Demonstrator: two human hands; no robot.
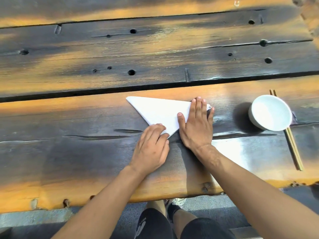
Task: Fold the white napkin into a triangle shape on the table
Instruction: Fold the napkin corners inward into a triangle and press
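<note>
The white napkin (158, 112) lies folded as a triangle on the dark wooden table (86, 147), its long edge facing away and its point toward me. My left hand (151, 149) rests with curled fingers on the near point of the napkin. My right hand (196, 123) lies flat, fingers spread, pressing on the napkin's right corner and covering most of that corner.
A white bowl (270, 112) stands to the right of the napkin, on top of a pair of wooden chopsticks (293, 147). The table's near edge (120, 199) runs below my forearms. Gaps and knot holes mark the planks further away.
</note>
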